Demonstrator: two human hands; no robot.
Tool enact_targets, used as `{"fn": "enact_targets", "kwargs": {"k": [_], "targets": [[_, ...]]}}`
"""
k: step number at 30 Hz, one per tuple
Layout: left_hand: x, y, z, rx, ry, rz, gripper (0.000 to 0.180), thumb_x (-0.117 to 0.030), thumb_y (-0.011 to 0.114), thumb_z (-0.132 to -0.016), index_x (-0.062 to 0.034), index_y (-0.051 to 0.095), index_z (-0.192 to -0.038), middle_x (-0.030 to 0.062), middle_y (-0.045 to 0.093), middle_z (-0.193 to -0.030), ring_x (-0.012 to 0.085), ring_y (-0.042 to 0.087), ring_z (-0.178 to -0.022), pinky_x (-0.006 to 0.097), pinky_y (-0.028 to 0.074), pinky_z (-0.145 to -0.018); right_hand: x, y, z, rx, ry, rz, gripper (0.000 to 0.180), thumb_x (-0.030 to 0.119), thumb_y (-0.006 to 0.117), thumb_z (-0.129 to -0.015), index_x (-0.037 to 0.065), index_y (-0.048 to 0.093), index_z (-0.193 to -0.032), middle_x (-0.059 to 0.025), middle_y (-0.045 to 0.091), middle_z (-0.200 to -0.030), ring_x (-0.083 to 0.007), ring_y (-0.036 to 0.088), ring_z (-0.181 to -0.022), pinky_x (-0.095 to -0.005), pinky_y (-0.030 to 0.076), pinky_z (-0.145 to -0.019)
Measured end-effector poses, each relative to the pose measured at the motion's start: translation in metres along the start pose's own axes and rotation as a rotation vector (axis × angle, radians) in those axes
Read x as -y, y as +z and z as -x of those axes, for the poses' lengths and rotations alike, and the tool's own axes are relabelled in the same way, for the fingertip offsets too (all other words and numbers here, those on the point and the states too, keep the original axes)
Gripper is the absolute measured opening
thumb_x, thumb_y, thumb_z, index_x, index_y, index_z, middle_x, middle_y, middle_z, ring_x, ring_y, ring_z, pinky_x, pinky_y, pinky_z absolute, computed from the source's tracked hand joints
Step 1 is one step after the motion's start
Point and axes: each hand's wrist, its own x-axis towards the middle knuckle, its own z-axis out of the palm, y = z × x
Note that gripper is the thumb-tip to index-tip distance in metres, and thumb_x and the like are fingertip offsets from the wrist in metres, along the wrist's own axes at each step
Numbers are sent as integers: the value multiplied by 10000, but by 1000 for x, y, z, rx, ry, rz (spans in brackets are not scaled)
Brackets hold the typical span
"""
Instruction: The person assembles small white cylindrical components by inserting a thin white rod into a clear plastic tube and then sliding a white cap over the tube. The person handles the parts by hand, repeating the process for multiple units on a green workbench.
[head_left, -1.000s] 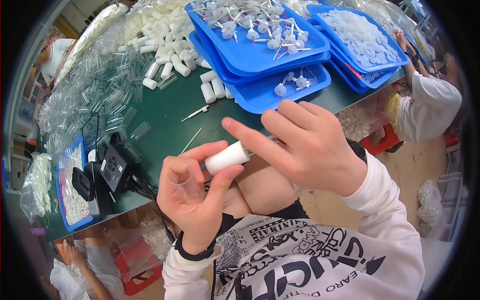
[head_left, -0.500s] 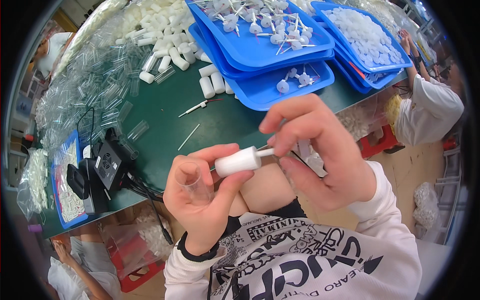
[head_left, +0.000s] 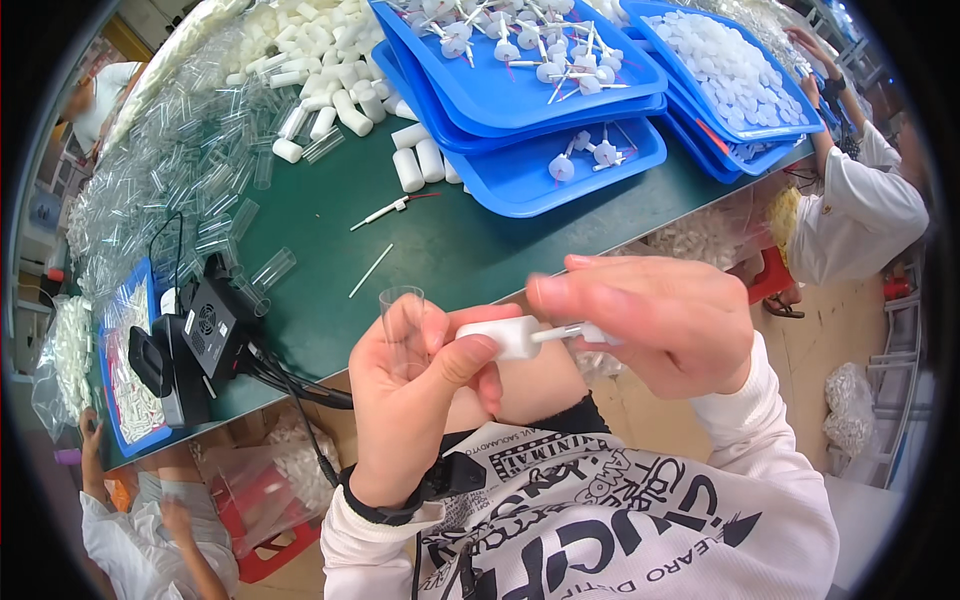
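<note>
My left hand [head_left: 408, 390] pinches a white, soft-looking cylinder [head_left: 503, 338] between thumb and fingers. A clear plastic tube [head_left: 402, 335] is tucked into the same hand, upright against the fingers. From the cylinder's right end sticks a thin white rod [head_left: 552, 332] with a whitish plastic piece [head_left: 597, 335] at its far end. My right hand [head_left: 660, 320] lies over that end, fingers stretched out and partly smeared by motion. The plastic piece meets the underside of this hand; the exact contact is hidden. Both hands are above my lap, in front of the table edge.
Blue trays [head_left: 520, 205] of small stemmed parts are stacked on the green table [head_left: 330, 230], beside another tray [head_left: 700, 125] of white discs. Clear tubes [head_left: 170, 170] and white cylinders [head_left: 350, 112] lie heaped. A black device [head_left: 208, 325] with cables stands left. Other people sit nearby.
My right hand has gone from pinching the rod to lying stretched over its outer end. The cylinder has moved right and slightly down, and the whitish end piece now shows.
</note>
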Motion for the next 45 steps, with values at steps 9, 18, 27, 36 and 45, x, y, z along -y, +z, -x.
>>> {"fn": "enact_targets", "kwargs": {"k": [9,18,27,36,45], "targets": [[-3,-1,7,42,78,-99,202,84,514,-846,-30,364,-773,324,566,-1051,215,641,-748,304,539,-699,7,23,15,-82,297,-379,833,-192,450,-661,9,157,-1415,-241,465,-1284,-328,480,-1185,-390,399,-971],[0,5,12,58,222,-233,273,98,587,-798,-34,350,-770,326,586,-1011,242,642,-826,309,536,-720,4,22,13,-129,354,-549,802,-122,545,-701,18,189,-1406,-237,461,-1291,-310,464,-1204,-417,334,-1017],[12,0,13,37,442,-573,328,64,675,-751,-26,359,-756,319,617,-930,246,648,-869,252,496,-705,-5,21,19,-212,376,-262,221,58,769,-650,1,667,-837,-90,677,-831,-191,654,-710,-261,500,-609],[8,7,8,28,299,-439,310,56,657,-771,-23,358,-761,262,628,-959,224,633,-898,269,506,-739,-2,24,13,-191,380,-203,291,114,753,-682,24,660,-943,-89,661,-860,-208,653,-766,-255,500,-639],[1,0,3,-30,396,-427,324,114,645,-723,-44,367,-773,230,545,-1083,239,554,-1038,340,518,-824,-10,48,29,-313,544,-613,283,0,688,-745,-21,627,-1020,-121,647,-952,-173,639,-860,-282,523,-763]]}}
